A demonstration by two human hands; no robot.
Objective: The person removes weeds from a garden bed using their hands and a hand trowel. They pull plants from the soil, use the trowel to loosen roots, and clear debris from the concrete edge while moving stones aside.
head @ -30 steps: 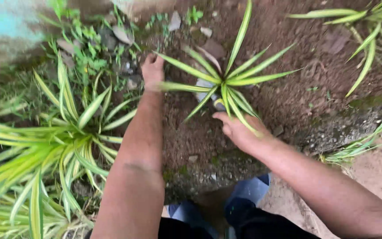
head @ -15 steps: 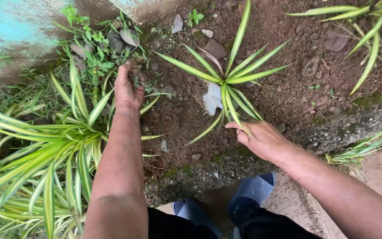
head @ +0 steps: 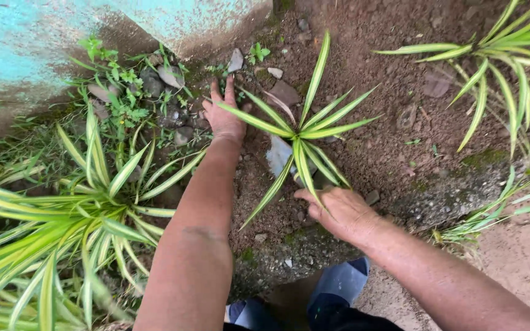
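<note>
Hands flank striped plant (head: 302, 138) at frame centre: left hand (head: 223, 116) flat, fingers spread on soil; right hand (head: 338, 211) loose at base, gripping nothing. Likely firming soil; even pressure needed.

Both arms are showing bare from above the elbow down, no sleeves, no watch, no gloves. The left hand (head: 223, 116) is carrying no ring, and neither is the right hand (head: 338, 211). Soil is clinging to the fingers. Lower down, dark clothing is peeking in at the frame's bottom edge, and blue slip-on sandals (head: 338, 283) are covering the feet.
</note>
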